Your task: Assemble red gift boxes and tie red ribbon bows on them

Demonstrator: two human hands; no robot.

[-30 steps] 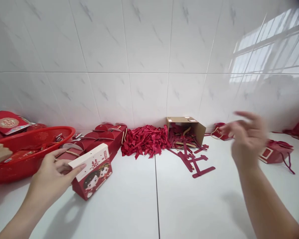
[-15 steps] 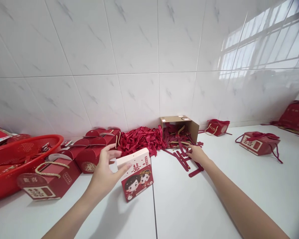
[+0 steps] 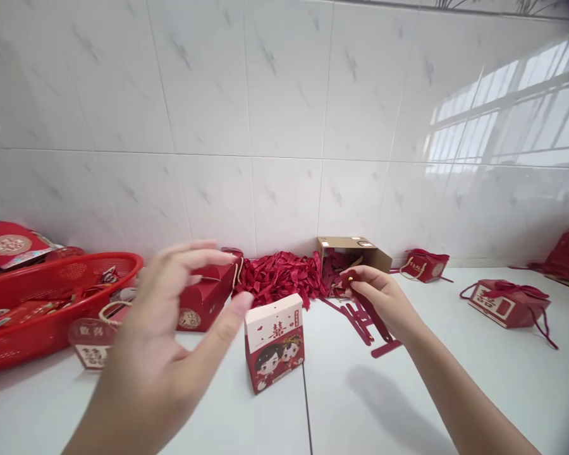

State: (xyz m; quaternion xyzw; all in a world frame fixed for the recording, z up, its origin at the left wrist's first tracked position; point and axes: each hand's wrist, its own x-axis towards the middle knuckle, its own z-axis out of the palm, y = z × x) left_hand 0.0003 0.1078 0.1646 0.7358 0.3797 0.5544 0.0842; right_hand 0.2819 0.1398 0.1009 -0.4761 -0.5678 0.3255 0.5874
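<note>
My left hand [image 3: 171, 335] is raised close to the camera, thumb and fingers spread around nothing. Just to its right a red and cream gift box [image 3: 275, 344] with two cartoon figures stands upright on the white table, apart from the hand. Between thumb and fingers my right hand [image 3: 372, 294] pinches a dark red strap [image 3: 373, 316] with a gold stud, held above the table. More dark red straps [image 3: 358, 322] lie below and behind it. They spill from an open cardboard box [image 3: 355, 243] by the wall.
A heap of red ribbons [image 3: 279, 275] lies against the tiled wall. At left are a red plastic basket [image 3: 133, 260] with packets and several red boxes [image 3: 203, 303]. Two ribbon-tied boxes [image 3: 509, 303] stand at right. A seam [image 3: 307, 404] crosses the table.
My left hand has let go of the gift box and come up nearer the camera. My right hand has lifted a strap off the pile. The view has shifted slightly.
</note>
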